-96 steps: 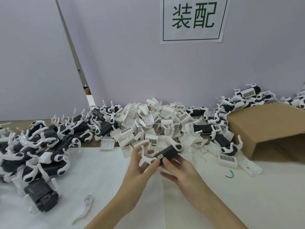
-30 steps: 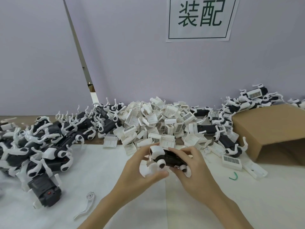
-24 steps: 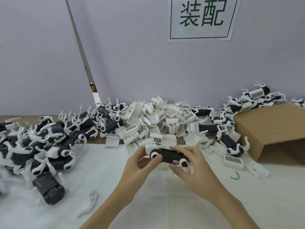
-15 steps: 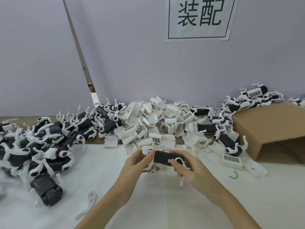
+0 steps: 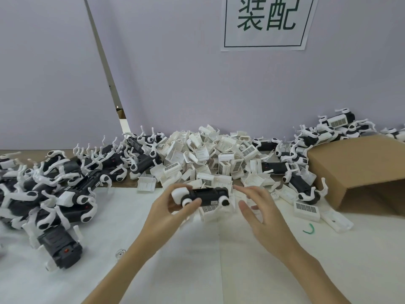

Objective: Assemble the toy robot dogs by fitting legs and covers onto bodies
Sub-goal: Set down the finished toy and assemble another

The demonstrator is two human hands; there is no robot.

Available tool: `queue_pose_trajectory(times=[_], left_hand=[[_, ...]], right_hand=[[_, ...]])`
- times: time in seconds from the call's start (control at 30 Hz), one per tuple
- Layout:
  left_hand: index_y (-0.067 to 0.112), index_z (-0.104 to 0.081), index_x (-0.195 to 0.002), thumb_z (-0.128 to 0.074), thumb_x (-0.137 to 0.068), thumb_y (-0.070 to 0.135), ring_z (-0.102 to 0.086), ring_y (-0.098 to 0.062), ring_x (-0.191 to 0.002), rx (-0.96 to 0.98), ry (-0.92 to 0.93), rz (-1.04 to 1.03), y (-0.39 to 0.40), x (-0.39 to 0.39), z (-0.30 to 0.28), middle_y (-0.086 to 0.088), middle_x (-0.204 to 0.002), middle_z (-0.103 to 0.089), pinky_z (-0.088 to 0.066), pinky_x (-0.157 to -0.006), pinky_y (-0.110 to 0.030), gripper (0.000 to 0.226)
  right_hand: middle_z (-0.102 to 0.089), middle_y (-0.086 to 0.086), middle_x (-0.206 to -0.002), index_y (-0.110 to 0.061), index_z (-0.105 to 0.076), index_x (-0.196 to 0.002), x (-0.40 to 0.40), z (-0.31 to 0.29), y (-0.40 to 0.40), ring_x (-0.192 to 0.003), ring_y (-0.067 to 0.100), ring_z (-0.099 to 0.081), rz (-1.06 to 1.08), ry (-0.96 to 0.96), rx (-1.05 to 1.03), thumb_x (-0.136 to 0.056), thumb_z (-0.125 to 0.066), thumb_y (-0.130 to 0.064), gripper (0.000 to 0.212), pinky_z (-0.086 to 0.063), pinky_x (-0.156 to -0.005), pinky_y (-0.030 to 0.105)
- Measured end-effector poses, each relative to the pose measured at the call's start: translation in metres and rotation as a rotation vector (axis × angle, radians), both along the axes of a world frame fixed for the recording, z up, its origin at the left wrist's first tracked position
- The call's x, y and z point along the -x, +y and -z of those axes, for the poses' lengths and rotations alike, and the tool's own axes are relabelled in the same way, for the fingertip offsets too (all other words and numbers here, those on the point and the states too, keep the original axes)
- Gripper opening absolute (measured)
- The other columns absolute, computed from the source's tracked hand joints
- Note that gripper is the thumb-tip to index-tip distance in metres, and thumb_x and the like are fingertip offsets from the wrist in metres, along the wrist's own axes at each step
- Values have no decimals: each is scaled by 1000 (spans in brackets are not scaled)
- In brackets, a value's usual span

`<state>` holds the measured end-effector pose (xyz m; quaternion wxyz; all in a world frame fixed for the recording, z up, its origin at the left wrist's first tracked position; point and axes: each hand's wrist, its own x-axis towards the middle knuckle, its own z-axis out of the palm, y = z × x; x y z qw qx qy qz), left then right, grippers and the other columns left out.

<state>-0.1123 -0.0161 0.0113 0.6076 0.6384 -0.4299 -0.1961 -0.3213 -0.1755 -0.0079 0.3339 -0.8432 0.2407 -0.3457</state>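
My left hand [image 5: 173, 210] grips a black toy dog body [image 5: 205, 195] by its left end, thumb on the near side and fingers behind; white round joints show at both ends. My right hand [image 5: 258, 210] hovers just right of the body with its fingers spread, holding nothing. Behind the hands lies a heap of white covers [image 5: 210, 159], several with barcode labels. Black bodies with white legs [image 5: 54, 183] are piled at the left.
A brown cardboard box [image 5: 359, 170] lies open on its side at the right, with more dogs [image 5: 333, 128] behind it. A lone black body [image 5: 60, 245] sits front left. A green twist [image 5: 309, 229] lies on the white sheet [image 5: 197, 260]. A loose white leg [image 5: 120, 253] peeks out beside my left forearm.
My right hand has let go of the body and pulled away to the right with its fingers spread. My left hand still holds the body, now lifted slightly toward the cover heap.
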Motion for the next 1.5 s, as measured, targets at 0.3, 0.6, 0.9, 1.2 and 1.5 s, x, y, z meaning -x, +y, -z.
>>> queue_pose_trajectory(times=[0.3,0.6,0.9,1.2,1.5], left_hand=[[36,-71,-101,-82,-74,50,-74,-16,-94,32,161,-61,-1,6,-3,2,-97,-80,-48,-66,-7,32],[39,-69,-112,-85,-77,45,-73,-12,-93,-3,121,29,-1,13,1,4,-102,-76,-53,-71,-14,39],[47,-51,-143,-85,-82,44,-67,-13,-121,-45,-107,181,1,15,10,11,-128,-70,-50,-103,-19,69],[41,-57,-138,-84,-86,34,-65,-15,-124,-38,-178,213,0,19,7,11,-128,-72,-48,-104,-20,59],[37,-55,-142,-82,-91,28,-61,-21,-132,-21,-249,310,2,14,7,7,-137,-65,-52,-98,-20,58]], right_hand=[[-69,-10,-117,-20,-71,-121,-1,15,-16,-116,17,-59,311,70,103,-95,-72,-11,27,-42,-101,32],[-75,8,-109,-21,-70,-121,-5,-7,-4,-96,17,-74,169,-457,-488,-107,-51,-5,28,-60,-89,32],[-80,-3,-102,-19,-78,-110,-6,-20,14,-93,10,-74,-60,-351,-446,-103,-61,-9,21,-54,-79,16],[-74,-24,-100,-36,-75,-98,-11,-10,21,-100,3,-68,10,-132,-198,-104,-60,-16,26,-51,-83,20],[-69,-16,-92,-23,-74,-100,-6,-15,21,-89,6,-63,-220,29,-319,-110,-49,-27,27,-49,-82,26]])
